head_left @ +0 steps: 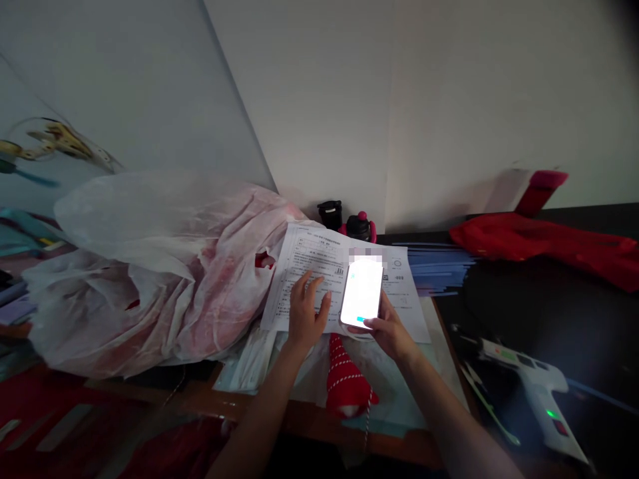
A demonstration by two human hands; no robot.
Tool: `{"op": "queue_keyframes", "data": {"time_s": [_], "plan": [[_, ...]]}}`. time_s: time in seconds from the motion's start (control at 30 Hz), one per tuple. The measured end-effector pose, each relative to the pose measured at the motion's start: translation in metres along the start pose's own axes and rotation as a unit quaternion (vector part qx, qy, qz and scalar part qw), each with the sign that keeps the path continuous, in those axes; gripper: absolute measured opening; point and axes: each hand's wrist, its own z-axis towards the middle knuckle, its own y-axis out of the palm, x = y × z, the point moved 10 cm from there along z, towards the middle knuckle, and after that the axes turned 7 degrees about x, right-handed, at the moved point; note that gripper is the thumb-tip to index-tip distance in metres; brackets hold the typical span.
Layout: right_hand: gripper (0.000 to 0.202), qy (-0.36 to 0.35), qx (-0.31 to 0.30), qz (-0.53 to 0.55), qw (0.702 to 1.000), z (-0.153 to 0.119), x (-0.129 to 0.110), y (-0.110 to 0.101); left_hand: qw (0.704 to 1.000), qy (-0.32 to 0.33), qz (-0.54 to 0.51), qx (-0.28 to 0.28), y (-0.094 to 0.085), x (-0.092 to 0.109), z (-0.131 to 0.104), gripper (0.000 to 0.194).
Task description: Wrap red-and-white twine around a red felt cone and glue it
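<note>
My right hand (392,329) is closed around a smartphone (360,296), its thumb near the blue button low on the bright white screen. The phone is held over printed paper sheets (319,253). To the left of the phone, my left hand (308,313) hovers at or just above the paper with its fingers spread and nothing in them; whether it touches the sheet I cannot tell. Below the hands lies a red cone-shaped knitted piece (345,379) wound with red-and-white cord. Part of a white cable shows under the phone.
A large translucent plastic bag (164,279) with pinkish contents fills the left side. Two dark bottles (360,227) stand behind the papers. At the right are a white glue gun (536,376) with a green light, red fabric (544,243) and blue strips (439,263).
</note>
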Motion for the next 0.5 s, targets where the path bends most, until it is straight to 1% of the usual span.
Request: {"op": "queue_keyframes", "data": {"time_s": [0.13,0.23,0.33,0.4,0.43,0.5], "plan": [[0.088,-0.001,0.005,-0.003,1.000,0.001,0.000,-0.002,1.000,-0.002,-0.009,-0.007,0.009,-0.001,0.000,0.030],[0.083,-0.002,0.017,0.001,1.000,0.001,-0.004,-0.005,0.999,0.006,-0.040,-0.028,0.019,0.005,-0.007,0.030],[0.076,-0.007,0.046,0.017,0.999,0.001,-0.013,-0.013,0.991,0.017,-0.097,-0.088,0.037,0.015,-0.021,0.034],[0.069,-0.014,0.067,0.025,0.997,0.001,-0.021,-0.018,0.982,0.009,-0.138,-0.132,0.050,0.018,-0.031,0.033],[0.066,-0.019,0.076,0.028,0.997,0.001,-0.026,-0.021,0.977,0.000,-0.153,-0.146,0.055,0.018,-0.034,0.031],[0.061,-0.028,0.090,0.029,0.995,0.000,-0.037,-0.025,0.972,-0.015,-0.174,-0.157,0.060,0.016,-0.037,0.030]]}}
